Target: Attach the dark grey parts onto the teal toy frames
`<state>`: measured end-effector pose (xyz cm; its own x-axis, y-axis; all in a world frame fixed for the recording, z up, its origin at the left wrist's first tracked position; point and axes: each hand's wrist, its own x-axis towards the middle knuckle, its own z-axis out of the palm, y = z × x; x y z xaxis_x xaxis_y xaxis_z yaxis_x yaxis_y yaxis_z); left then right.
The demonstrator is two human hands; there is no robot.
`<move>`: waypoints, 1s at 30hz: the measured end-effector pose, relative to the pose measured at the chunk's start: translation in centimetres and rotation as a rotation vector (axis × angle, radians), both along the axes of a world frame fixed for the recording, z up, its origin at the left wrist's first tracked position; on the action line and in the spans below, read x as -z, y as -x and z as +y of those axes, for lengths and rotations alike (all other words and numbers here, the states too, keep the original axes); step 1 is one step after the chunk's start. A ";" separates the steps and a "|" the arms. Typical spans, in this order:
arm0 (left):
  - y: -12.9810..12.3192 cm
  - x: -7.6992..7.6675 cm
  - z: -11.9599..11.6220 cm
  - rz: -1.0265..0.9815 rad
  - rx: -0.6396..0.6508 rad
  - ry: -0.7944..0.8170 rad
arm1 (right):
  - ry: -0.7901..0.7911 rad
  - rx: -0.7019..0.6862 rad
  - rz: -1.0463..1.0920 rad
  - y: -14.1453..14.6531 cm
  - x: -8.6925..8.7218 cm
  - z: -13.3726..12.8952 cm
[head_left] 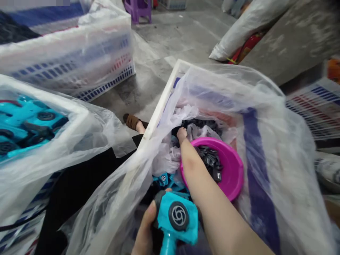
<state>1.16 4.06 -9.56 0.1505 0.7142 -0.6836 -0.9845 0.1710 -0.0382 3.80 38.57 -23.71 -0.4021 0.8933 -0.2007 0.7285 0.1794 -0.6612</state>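
Observation:
My left hand (pixel 146 221) grips a turquoise plastic toy part (pixel 178 216) with a round black wheel-like disc bearing a grey swirl. It is held up close to the camera, over the near side of a white crate (pixel 156 117) lined with clear plastic. My right arm stretches across the crate. At its end my right hand (pixel 182 134) is curled among black parts (pixel 203 124) and crumpled plastic bags; its fingertips are hidden. Beside that arm stands a magenta basin (pixel 233 170) with small black pieces (pixel 209 161) in it. More turquoise parts (pixel 164 179) lie lower in the crate.
At left, another lined crate (pixel 79 113) holds turquoise toy parts (pixel 32 122). Behind it stands a larger lined crate (pixel 106 53). A purple stool (pixel 138 10), white sacks (pixel 247 28) and a crate (pixel 316 106) at right are farther off. Plastic film drapes over the crate rims.

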 end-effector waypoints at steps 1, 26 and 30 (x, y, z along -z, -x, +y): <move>-0.1 0.0 -0.1 0.012 -0.010 0.016 | -0.006 0.031 -0.058 0.4 0.7 0.7; 1.1 -2.4 0.3 0.096 0.281 -0.118 | 0.234 0.016 0.905 -13.1 -20.5 -25.6; 1.5 -1.8 0.1 0.098 0.362 -0.227 | 0.131 -0.036 0.802 -14.0 -22.1 -27.4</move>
<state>-0.31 4.15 -7.78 0.3614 0.7611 -0.5386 -0.8566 0.4992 0.1306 17.75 11.17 -1.65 -0.4963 0.8662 0.0587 0.0194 0.0787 -0.9967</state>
